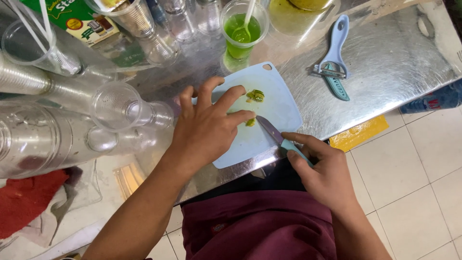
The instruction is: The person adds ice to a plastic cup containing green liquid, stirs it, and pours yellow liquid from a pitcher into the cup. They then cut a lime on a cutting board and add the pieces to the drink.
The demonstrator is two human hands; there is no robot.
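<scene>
One green rectangular package [72, 21] is lying top left; left hand [204, 130] fingers are spreading over fruit pieces [251, 122], right hand [322, 171] gripping one knife [276, 137].

Brushed, glossy metal bench [385, 58]; matt pale-blue plastic cutting board [281, 103]; clear glossy plastic cups [115, 106]; knife [276, 137] with smooth metal blade and plastic handle; smooth blue plastic peeler [335, 48]; red cloth [26, 202]; glazed floor tiles [414, 168].

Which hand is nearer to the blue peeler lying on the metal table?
The right. The right hand grips a knife at the table's near edge, below and left of the blue peeler. The left hand rests on the cutting board, farther left.
</scene>
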